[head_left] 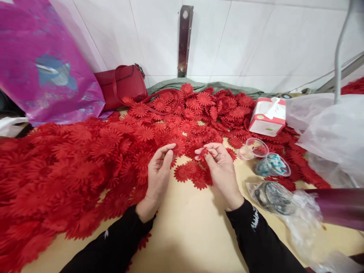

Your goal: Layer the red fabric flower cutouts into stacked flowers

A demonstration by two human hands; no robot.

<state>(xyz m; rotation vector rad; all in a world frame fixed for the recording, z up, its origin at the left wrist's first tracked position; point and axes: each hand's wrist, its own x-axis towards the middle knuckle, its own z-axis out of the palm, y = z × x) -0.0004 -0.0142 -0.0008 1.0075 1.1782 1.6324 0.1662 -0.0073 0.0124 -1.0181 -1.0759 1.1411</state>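
Note:
My left hand (160,165) is closed in a pinch, with the edge of a red flower-shaped cutout (179,147) at its thumb and forefinger. In my right hand (220,167), thumb and fingers press on a small gathered red flower (204,153). Both hands are above the table at about the same height, a short gap between them. Several flat red flowers (193,171) with pointed petals lie just below, between the hands. A large heap of the same flowers (85,170) spreads to the left and behind.
Along the right stand a tissue box (267,117), clear plastic cups (257,148), a cup with blue-and-white bits (272,165) and a bagged dark round container (275,198). White plastic sheeting (335,129) is beyond. A red handbag (125,85) and purple bag (51,64) are back left.

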